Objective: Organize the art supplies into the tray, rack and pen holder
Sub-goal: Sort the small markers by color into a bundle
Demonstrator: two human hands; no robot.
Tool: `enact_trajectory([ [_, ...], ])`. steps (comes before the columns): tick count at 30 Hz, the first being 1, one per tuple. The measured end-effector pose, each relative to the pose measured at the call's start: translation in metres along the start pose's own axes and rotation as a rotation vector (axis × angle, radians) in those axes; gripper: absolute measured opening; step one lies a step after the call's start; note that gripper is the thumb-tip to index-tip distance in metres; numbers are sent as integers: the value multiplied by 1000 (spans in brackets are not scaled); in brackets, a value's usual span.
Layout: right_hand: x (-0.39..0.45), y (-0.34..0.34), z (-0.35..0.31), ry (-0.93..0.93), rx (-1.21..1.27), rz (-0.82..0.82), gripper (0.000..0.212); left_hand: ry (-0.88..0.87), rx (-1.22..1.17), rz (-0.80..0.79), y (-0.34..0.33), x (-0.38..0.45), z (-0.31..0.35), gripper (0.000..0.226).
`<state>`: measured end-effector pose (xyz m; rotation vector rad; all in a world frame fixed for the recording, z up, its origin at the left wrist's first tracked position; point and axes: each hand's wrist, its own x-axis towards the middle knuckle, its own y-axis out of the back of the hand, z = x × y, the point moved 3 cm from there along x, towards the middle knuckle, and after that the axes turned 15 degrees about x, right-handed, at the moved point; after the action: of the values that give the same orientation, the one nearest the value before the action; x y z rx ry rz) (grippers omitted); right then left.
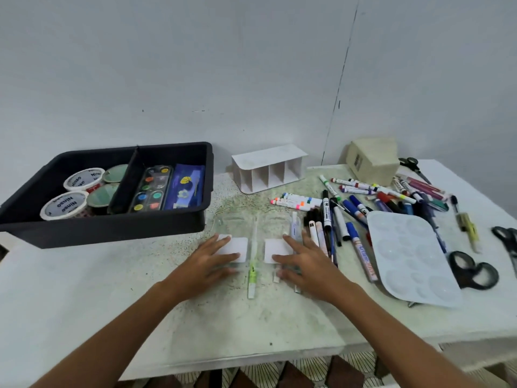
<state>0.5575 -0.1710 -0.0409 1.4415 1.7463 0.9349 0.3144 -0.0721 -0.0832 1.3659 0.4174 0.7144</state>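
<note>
Two clear plastic cases with white labels lie side by side at the table's middle, with thin brushes beside them. My left hand (208, 261) rests flat with spread fingers on the left case (236, 247). My right hand (303, 261) rests flat on the right case (275, 249). A black tray (106, 225) at the left holds paint tubs (84, 179), a watercolour palette (152, 189) and a blue packet. A white rack (268, 168) stands at the back centre, and a beige box-shaped pen holder (373, 161) at the back right. Loose markers (347, 208) lie in a heap at the right.
A white mixing palette (411, 256) lies face down at the right, over some markers. Black scissors (472, 270) lie beside it, with more scissors (506, 236) at the far right edge and another pair (411, 163) behind the pen holder. The wall is close behind the table.
</note>
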Motion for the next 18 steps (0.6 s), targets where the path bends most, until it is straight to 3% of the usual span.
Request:
enact_trajectory([
  [4, -3, -4, 8, 57, 123, 88, 41, 12, -5, 36, 4, 0, 11, 79],
  [8, -11, -3, 9, 121, 187, 169, 61, 21, -23, 77, 10, -6, 20, 74],
  [11, -15, -4, 7, 162, 224, 217, 58, 38, -16, 102, 19, -16, 26, 71],
  [18, -2, -25, -30, 311, 185, 144, 63, 116, 59, 132, 36, -71, 10, 37],
])
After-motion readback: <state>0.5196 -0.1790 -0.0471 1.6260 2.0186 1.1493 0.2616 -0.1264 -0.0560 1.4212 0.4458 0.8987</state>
